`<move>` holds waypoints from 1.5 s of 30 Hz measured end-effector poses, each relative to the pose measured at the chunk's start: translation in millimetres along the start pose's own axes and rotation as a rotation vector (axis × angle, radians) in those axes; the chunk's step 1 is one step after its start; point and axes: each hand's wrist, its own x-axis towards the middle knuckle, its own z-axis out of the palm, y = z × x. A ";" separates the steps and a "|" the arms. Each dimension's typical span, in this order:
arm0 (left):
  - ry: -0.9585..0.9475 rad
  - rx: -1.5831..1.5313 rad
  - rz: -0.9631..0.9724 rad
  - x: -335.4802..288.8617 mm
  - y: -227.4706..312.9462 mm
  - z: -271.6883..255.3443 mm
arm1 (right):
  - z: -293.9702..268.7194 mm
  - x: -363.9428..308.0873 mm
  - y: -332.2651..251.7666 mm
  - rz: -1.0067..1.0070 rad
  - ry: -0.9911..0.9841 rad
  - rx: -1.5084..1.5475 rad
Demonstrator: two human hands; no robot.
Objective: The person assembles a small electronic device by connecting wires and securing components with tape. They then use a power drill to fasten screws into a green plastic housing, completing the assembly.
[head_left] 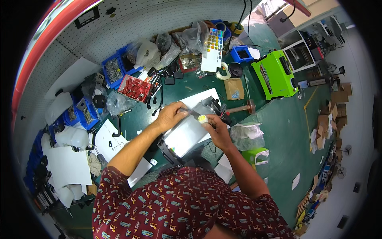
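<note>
Nearest the camera, the person's patterned maroon shirt (187, 207) fills the lower edge, and both forearms reach forward to a grey metal unit with a pale flat panel (187, 133) lying tilted on the green workbench (274, 131) just ahead of the body. The left hand (170, 115) rests on the far left edge of the unit, fingers curled closed round the end of a slim dark tool (191, 112) that runs toward the other hand. The right hand (217, 126) is pinched shut on a small roll of pale tape (202, 118) held over the panel's upper edge. Judging by this, the work on the unit looks mid-way: the casing is together and wires (221, 113) at its far end hang loose, so the fastening or taping there seems unfinished. Just right of the unit lie a crumpled clear plastic bag (247, 135) and a green box (256, 154); a wooden-handled mallet (242, 107) lies just beyond. White sheets (107, 139) lie to the left. Farther off sit a red tray of red parts (134, 88), blue bins (113, 71), a sheet of coloured dot stickers (212, 48), a cardboard box (234, 88) and a bright green machine case (274, 75). A white pegboard wall (131, 24) backs the bench; to the right the green floor runs past stacked cartons (332, 115).
</note>
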 end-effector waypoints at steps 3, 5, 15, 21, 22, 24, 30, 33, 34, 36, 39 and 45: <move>0.116 0.228 0.039 -6.0 11.3 8.7 | -0.1 -0.6 -10.6 0.063 0.007 -0.124; 0.102 0.343 0.062 -5.5 18.7 5.0 | -0.9 -0.6 -9.4 0.061 0.014 -0.161; 0.020 -0.082 0.091 4.4 -6.2 18.6 | 3.5 3.2 -11.5 -0.008 0.031 -0.171; 0.035 -0.086 0.044 5.2 10.0 17.1 | 3.0 -0.4 -10.1 -0.031 0.066 -0.213; 0.013 -0.101 0.085 5.6 5.6 18.1 | 2.5 -0.8 -8.7 -0.032 0.066 -0.236; -0.031 -0.133 0.165 7.5 -3.8 16.6 | 2.1 -1.8 -7.0 -0.058 0.073 -0.277; -0.438 -0.109 0.124 15.2 -0.7 -1.8 | -0.4 -7.3 -9.5 -0.134 0.101 -0.397; -0.486 -0.009 0.179 19.5 3.3 -6.2 | -2.4 -8.4 -14.8 -0.108 0.072 -0.436; -0.488 0.023 0.208 21.3 3.9 -7.0 | -3.2 -8.0 -16.5 -0.113 0.059 -0.434; -0.489 0.087 0.265 22.9 6.1 -9.0 | -4.6 -7.5 -15.8 -0.112 0.039 -0.430; -0.490 0.048 0.297 22.2 21.7 -12.5 | -8.0 -7.8 -11.9 -0.092 0.008 -0.417; -0.445 0.045 0.334 17.2 18.8 -9.4 | -10.1 -7.0 -9.3 -0.266 0.022 -0.570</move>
